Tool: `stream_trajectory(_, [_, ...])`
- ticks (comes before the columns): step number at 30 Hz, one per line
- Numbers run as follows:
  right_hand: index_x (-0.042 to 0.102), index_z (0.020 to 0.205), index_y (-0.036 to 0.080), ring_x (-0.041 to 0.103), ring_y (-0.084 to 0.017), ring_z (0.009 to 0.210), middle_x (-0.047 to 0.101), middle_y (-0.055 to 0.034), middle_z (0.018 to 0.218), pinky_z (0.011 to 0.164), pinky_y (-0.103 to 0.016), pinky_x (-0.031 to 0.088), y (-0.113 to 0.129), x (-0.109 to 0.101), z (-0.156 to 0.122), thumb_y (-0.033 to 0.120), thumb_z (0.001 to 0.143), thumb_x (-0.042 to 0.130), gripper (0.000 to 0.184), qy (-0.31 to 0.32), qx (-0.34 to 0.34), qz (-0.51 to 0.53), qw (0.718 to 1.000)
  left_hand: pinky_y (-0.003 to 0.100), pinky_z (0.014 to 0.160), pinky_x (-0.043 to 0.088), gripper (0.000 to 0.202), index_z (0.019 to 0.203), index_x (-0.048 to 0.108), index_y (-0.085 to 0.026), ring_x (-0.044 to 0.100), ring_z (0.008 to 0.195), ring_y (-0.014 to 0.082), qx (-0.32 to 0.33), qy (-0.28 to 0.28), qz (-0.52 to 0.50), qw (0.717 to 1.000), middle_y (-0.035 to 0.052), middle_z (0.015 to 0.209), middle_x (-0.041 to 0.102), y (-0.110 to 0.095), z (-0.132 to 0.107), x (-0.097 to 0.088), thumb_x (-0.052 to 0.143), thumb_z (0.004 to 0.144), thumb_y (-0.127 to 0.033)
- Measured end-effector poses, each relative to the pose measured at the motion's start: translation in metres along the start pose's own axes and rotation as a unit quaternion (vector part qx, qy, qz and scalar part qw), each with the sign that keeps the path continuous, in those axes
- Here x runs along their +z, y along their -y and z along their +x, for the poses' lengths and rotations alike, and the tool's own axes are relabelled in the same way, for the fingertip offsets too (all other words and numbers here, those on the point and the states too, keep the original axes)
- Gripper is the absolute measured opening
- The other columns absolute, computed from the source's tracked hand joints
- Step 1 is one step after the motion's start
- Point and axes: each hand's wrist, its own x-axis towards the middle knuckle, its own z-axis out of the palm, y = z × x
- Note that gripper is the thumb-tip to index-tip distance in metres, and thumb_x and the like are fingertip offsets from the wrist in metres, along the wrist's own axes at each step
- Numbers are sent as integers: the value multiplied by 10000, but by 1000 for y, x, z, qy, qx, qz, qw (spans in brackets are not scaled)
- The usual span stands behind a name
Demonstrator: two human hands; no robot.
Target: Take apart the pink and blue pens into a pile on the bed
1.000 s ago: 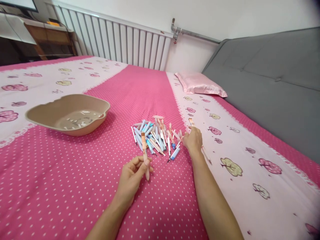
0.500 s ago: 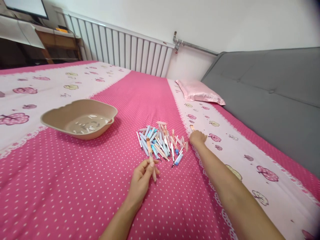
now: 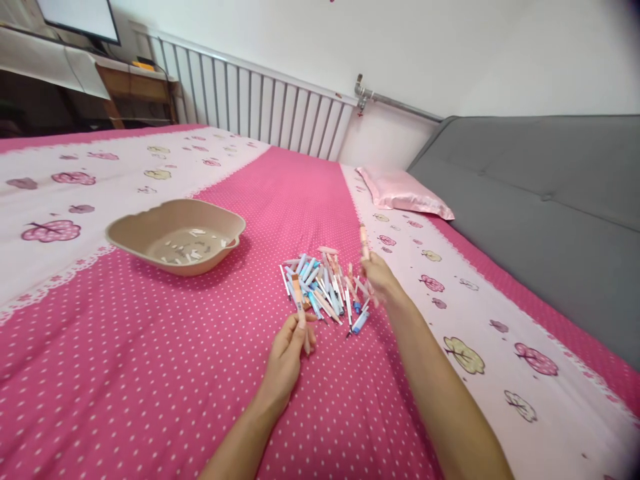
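My left hand (image 3: pixel 286 353) is closed on a pale pink pen (image 3: pixel 299 293) with an orange-brown end, which points up and away from me over the near side of a pile. My right hand (image 3: pixel 381 277) grips a peach-coloured pen (image 3: pixel 364 241) and holds it nearly upright just right of the pile. Between the hands lies the heap of pen parts (image 3: pixel 334 299) in blue, white and pink, with slim white refills and short blue caps among them. The right fingers partly hide the heap's right edge.
A beige plastic basin (image 3: pixel 131 245) with small white and grey bits inside stands on the pink dotted bedspread (image 3: pixel 190 373) to the left. Farther off are a pink pillow (image 3: pixel 405 195), a grey headboard (image 3: pixel 540 167), a white radiator (image 3: pixel 250 100) and a desk with a monitor (image 3: pixel 83 20).
My right hand has moved left towards the pile, and more of its pen shows, now raised nearly upright. My left hand keeps its pen in almost the same place. The view has shifted slightly.
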Motion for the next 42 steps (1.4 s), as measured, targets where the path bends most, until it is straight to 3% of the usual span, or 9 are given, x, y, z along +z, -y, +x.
stream_trajectory(5, [516,1079,191,477,-125,598,499,14,691,590,-248,424,30,36,-88,294,841,399,285,179,-61,163,968,228,573,403,261,921,526,-200,490,569,95,-2,-33,-91,995,-52,641,461,2,1,-2,514,810,-436])
stream_trajectory(9, [494,1091,167,521,-196,914,546,-76,969,843,-361,417,29,65,-128,222,829,399,283,114,-163,132,971,220,659,418,243,901,546,-192,520,645,93,18,-57,-112,992,-40,679,514,2,2,-1,539,805,-415])
stream_trajectory(13, [472,1126,185,477,-210,1032,502,-106,1083,923,-394,384,23,81,-142,231,861,373,287,86,-180,115,973,279,890,382,252,997,557,-205,552,953,152,27,-68,-73,995,22,987,606,4,3,0,559,802,-366])
stream_trajectory(23, [215,1370,192,336,-188,1246,358,-135,1287,1058,-403,283,20,84,-146,168,870,326,513,58,-239,141,959,290,871,419,307,1070,532,-220,566,981,164,51,-26,-37,998,28,1049,612,-7,18,2,579,787,-331])
stream_trajectory(30, [79,1429,216,133,-190,1359,182,-80,1466,1110,-430,154,18,81,-145,86,812,336,680,131,-262,101,951,311,833,417,201,954,546,-204,553,903,172,159,-51,132,977,25,930,594,-8,27,-15,533,811,-345])
stream_trajectory(34, [183,1417,205,138,-191,1359,217,-62,1467,1111,-432,149,16,78,-143,4,695,360,770,138,-267,94,949,277,780,405,157,901,554,-208,519,787,148,193,-50,183,963,-2,820,555,-16,24,-16,523,819,-337])
stream_trajectory(37, [325,1370,215,331,-188,1284,379,-58,1392,1066,-401,274,18,58,-131,-7,656,377,750,144,-278,110,943,253,755,395,179,904,571,-208,505,747,138,166,-44,154,973,-10,787,553,-18,20,-13,545,804,-354])
stream_trajectory(39, [436,1303,226,545,-174,1069,545,-60,1240,943,-364,418,15,35,-115,25,710,390,628,147,-248,110,951,245,744,391,209,904,589,-204,506,737,135,134,-38,132,981,-7,786,569,-16,19,-11,559,791,-378])
stream_trajectory(42, [631,1063,236,625,-187,841,687,-42,940,779,-343,473,1,-3,-87,124,765,469,357,77,-154,13,985,249,769,387,235,878,613,-191,519,771,147,98,-15,135,986,8,787,589,-9,17,-8,573,777,-399])
